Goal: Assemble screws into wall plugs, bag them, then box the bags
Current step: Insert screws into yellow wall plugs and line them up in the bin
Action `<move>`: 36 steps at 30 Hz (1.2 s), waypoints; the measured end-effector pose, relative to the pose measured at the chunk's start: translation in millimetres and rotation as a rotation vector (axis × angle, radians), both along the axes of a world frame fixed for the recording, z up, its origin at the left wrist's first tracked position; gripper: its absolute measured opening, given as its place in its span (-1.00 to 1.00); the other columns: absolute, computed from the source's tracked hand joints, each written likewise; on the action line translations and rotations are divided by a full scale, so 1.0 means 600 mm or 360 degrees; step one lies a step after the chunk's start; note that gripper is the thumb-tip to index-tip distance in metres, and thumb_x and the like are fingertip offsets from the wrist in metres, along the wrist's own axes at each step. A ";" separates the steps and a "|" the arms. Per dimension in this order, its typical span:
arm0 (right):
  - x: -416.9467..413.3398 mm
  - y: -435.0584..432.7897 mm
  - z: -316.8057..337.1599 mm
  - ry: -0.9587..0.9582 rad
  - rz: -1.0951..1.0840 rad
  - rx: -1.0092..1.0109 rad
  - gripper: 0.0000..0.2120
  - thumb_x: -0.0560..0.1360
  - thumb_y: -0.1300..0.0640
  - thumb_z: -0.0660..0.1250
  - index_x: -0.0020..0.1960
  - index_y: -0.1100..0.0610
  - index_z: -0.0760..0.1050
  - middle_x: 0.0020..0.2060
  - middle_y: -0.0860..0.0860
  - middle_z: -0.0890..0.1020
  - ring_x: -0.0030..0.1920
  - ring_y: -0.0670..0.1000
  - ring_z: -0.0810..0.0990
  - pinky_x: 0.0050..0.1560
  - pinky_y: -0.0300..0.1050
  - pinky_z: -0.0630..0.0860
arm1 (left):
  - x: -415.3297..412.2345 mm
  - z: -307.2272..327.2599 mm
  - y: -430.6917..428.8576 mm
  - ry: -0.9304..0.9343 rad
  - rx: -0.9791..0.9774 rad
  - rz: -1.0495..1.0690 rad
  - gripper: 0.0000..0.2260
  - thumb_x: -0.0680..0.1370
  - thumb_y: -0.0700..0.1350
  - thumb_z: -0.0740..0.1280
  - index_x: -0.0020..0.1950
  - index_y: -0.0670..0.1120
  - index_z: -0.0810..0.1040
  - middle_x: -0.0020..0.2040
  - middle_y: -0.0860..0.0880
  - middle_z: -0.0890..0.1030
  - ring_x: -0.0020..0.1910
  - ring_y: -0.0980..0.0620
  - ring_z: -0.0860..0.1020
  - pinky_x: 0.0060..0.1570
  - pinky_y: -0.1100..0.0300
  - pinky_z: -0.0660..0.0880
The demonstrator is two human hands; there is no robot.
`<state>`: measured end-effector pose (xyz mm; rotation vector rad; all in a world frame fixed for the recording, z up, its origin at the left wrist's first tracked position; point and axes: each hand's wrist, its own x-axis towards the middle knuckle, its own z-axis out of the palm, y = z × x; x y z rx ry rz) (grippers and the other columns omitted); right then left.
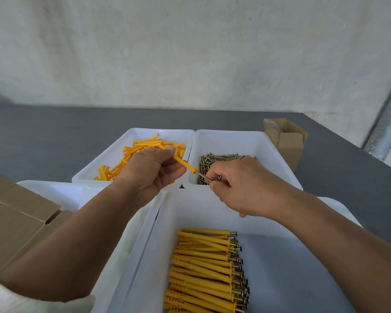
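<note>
My left hand curls around a yellow wall plug, thumb on top, and the plug sticks out toward the right and slightly down, above the seam between the two far trays. My right hand pinches a screw at its near end between thumb and fingertips; the screw's other end meets the open mouth of the plug, the two lying in one slanted line. How far it has entered I cannot tell. Under my left hand is the far left tray, holding a loose heap of bare yellow plugs. Touching it on the right, the far right tray holds a pile of brass-coloured screws, with my right hand just over its near edge. Nearest me is a larger white tray, where finished plugs lie stacked side by side, screw heads all pointing right. Another white tray shows to the left, partly hidden by my forearm, and beside it is an open cardboard box. A smaller cardboard box stands open near the far right corner of the grey table.
</note>
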<state>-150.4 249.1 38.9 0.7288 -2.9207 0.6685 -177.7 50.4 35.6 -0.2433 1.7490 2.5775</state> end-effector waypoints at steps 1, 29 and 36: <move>-0.001 0.000 -0.001 -0.0015 -0.0002 -0.0013 -0.84 0.63 0.06 0.17 0.01 -0.04 0.54 -0.36 -0.10 0.58 -0.44 -0.03 0.66 -0.41 -0.18 0.62 | 0.000 0.000 0.001 0.0007 -0.0013 -0.0010 -0.89 0.61 -0.23 0.29 -0.07 -0.24 0.56 -0.22 -0.15 0.65 -0.34 0.02 0.67 -0.38 0.20 0.59; -0.002 -0.008 -0.003 -0.0348 -0.0031 -0.0481 -0.84 0.59 -0.02 0.27 0.15 -0.06 0.51 -0.16 -0.16 0.62 -0.31 -0.12 0.70 -0.09 -0.04 0.64 | 0.016 -0.005 0.011 0.0147 -0.0339 -0.0431 -0.88 0.50 -0.18 0.40 -0.20 -0.14 0.49 -0.14 -0.18 0.68 -0.14 -0.08 0.69 -0.23 0.14 0.63; 0.000 -0.010 -0.002 -0.0304 -0.0047 -0.0396 -0.90 0.63 0.00 0.22 0.02 -0.05 0.51 -0.25 -0.04 0.65 -0.35 -0.14 0.69 -0.16 -0.11 0.64 | 0.020 -0.005 0.010 0.0204 -0.0529 -0.0514 -0.77 0.30 -0.04 0.48 -0.15 -0.10 0.54 -0.10 -0.14 0.70 -0.08 -0.04 0.68 -0.14 0.15 0.64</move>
